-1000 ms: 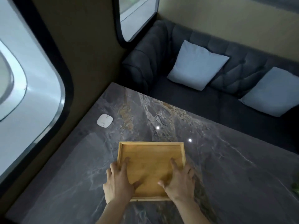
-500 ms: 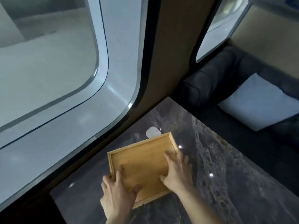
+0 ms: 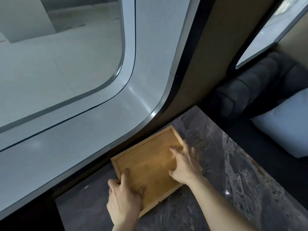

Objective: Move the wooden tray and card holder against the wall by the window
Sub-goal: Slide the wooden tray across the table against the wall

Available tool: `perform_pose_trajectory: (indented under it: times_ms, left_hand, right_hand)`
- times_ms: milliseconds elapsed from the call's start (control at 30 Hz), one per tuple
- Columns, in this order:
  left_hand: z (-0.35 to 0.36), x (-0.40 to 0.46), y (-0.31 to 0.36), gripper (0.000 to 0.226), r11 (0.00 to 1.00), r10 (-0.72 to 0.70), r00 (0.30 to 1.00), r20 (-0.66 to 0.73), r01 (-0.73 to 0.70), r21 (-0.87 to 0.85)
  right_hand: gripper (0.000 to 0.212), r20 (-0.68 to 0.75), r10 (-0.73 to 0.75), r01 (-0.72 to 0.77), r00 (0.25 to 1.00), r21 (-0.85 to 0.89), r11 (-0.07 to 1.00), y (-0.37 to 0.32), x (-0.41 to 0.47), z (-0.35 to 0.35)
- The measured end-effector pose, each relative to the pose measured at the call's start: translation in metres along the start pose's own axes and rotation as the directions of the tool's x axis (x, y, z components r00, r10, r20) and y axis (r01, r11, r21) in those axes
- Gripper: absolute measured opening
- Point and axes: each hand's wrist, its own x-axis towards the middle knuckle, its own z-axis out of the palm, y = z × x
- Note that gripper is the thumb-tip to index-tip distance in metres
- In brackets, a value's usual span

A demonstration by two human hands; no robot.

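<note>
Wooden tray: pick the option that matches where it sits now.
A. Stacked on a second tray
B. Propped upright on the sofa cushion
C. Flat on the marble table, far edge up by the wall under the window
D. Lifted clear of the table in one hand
C. The wooden tray lies flat on the marble table, its far edge at the wall below the window, with the left hand and right hand both on it.

Wooden tray's near corner under left hand

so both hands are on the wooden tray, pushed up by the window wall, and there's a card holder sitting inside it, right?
Not quite. The head view shows the wooden tray empty; no card holder inside. Left hand and right hand are both on it, by the window wall.
</note>
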Motion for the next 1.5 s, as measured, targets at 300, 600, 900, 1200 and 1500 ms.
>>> perform_pose_trajectory:
  times_ms: [300,600,900,1200,1500]
  left_hand:
    - [0.002,0.008,0.006,0.082,1.0,0.006,0.999,0.042,-0.006,0.001]
    - [0.018,-0.003,0.012,0.092,0.808,0.573,0.815,0.084,-0.58,0.104]
    - [0.031,0.005,0.011,0.097,0.758,0.579,0.78,0.237,-0.622,0.197]
    - [0.033,0.007,0.019,0.097,0.775,0.566,0.801,0.194,-0.597,0.205]
    - [0.029,0.006,0.023,0.102,0.755,0.577,0.79,0.207,-0.612,0.235]
  right_hand:
    - [0.084,-0.043,-0.056,0.062,0.997,0.147,0.987,0.009,0.016,0.015]
    - [0.099,0.016,-0.218,0.217,0.976,0.023,0.976,0.033,-0.042,0.044]
    - [0.07,0.038,-0.204,0.203,0.978,0.019,0.979,0.031,-0.039,0.035]
    - [0.068,0.07,-0.216,0.217,0.974,-0.01,0.976,0.031,-0.024,0.033]
    - [0.081,-0.002,-0.16,0.16,0.987,-0.077,0.984,0.025,-0.041,0.036]
